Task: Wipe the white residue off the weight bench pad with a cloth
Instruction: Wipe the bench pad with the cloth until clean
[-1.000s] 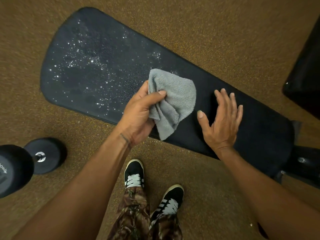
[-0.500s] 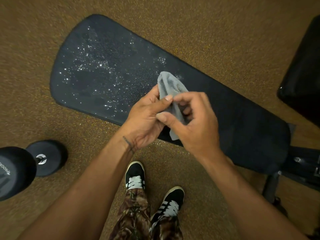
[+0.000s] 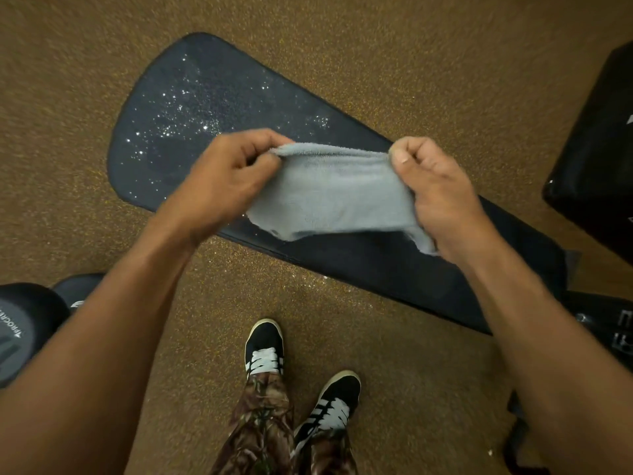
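Risk: soft grey terry cloth [image 3: 329, 190], pinched taut between left hand [image 3: 226, 176] and right hand [image 3: 435, 186], could scatter white speckled residue [image 3: 178, 121] off the dark padded bench [image 3: 376, 269] onto brown carpet [image 3: 411, 63].

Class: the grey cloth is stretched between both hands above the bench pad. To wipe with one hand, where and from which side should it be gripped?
Probably grip the cloth at its middle, coming from above. It hangs spread and flat between the left hand and right hand, so a palm laid on top can bunch it and press it onto the bench pad, then push towards the white residue.
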`<move>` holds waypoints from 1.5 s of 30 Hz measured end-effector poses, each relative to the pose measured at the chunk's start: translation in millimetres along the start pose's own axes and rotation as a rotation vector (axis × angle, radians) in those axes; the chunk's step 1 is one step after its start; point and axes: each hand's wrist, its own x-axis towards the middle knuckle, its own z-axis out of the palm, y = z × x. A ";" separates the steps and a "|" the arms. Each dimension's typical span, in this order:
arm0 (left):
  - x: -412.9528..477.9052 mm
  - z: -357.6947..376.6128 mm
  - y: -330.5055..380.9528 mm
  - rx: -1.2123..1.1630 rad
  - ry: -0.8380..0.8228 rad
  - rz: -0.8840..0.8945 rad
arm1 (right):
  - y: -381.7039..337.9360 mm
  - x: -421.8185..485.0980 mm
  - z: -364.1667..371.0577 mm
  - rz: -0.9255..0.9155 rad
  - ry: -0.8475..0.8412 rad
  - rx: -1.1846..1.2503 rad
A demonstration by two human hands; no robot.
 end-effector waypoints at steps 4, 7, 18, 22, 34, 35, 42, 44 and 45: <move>11.4 -13.1 12.8 0.083 -0.255 0.015 | -22.0 4.5 -24.5 0.172 -0.433 -0.281; 17.3 -3.1 17.9 -0.006 -0.489 -0.060 | -30.0 10.8 -30.0 0.207 -0.624 -0.381; 3.4 29.7 17.4 -0.557 -0.537 0.018 | -15.6 14.9 -36.0 0.099 0.062 0.119; -0.2 39.3 21.7 -0.656 -0.436 0.040 | 18.3 -17.6 -3.5 0.518 -0.278 0.411; -12.3 35.2 15.4 -0.180 0.078 -0.148 | 3.5 -17.4 25.1 0.254 0.111 0.421; -11.9 37.3 15.3 -0.263 0.046 -0.148 | 1.7 -18.2 24.6 0.218 0.126 0.367; -8.5 26.3 13.6 -0.118 -0.189 -0.044 | -7.0 -20.1 5.4 0.109 -0.123 0.039; -7.6 26.5 15.1 -0.166 -0.160 0.011 | -12.7 -23.5 -0.3 0.130 -0.267 -0.174; -6.7 28.1 16.0 -0.222 -0.163 0.065 | -14.1 -25.0 -1.8 0.139 -0.318 -0.324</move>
